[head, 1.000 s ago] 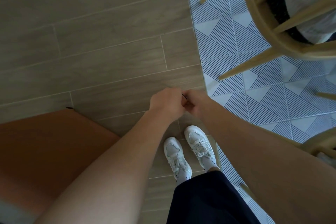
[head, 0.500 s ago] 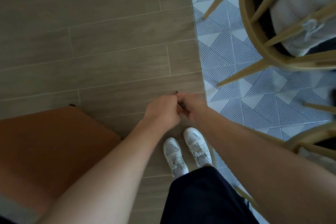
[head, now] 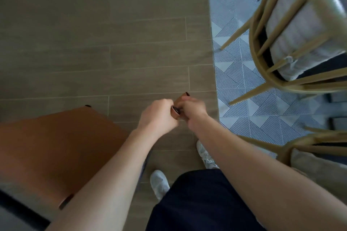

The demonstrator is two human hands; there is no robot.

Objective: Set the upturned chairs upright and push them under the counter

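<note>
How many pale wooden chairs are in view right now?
2. The upper chair stands top right on the patterned tiles; the lower chair is at the right edge below it, cut off by the frame. Others may be out of view.

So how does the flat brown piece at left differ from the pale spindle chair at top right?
The flat brown piece is a plain orange-brown slab with dark corner tips; the spindle chair is pale rods round a light cushion. The brown piece sits over wood-look planks; the spindle chair's legs rest on patterned tile. Shared: neither is visibly held; the left hand and right hand grip a small brown part.
</note>
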